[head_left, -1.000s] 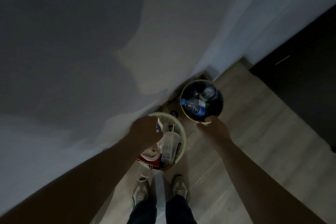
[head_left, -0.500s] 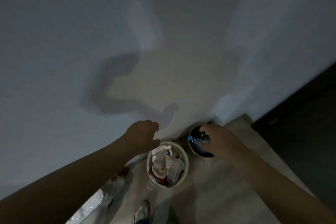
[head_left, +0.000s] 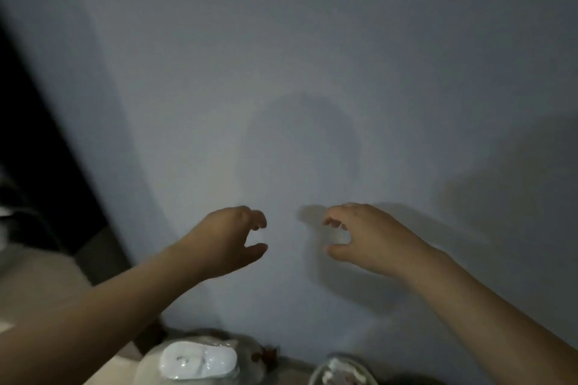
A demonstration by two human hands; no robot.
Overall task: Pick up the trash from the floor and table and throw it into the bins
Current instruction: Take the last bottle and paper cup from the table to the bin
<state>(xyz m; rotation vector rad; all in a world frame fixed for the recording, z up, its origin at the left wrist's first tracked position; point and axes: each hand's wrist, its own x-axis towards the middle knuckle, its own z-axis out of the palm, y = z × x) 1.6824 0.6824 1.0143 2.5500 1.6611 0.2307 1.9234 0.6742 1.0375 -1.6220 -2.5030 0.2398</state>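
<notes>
My view has swung up since half a second ago: the pale wall (head_left: 281, 56) now fills nearly everything. The light bin (head_left: 317, 370), mid-frame before, shows only its rim at the near edge, with trash (head_left: 339, 372) inside; the dark bin has dropped out of sight. My left hand (head_left: 231, 241) and right hand (head_left: 366, 237) hang level before the wall, apart, fingers loosely curled and holding nothing; the right hand was over the dark bin earlier. A white wrapped thing (head_left: 197, 359) lies near left.
</notes>
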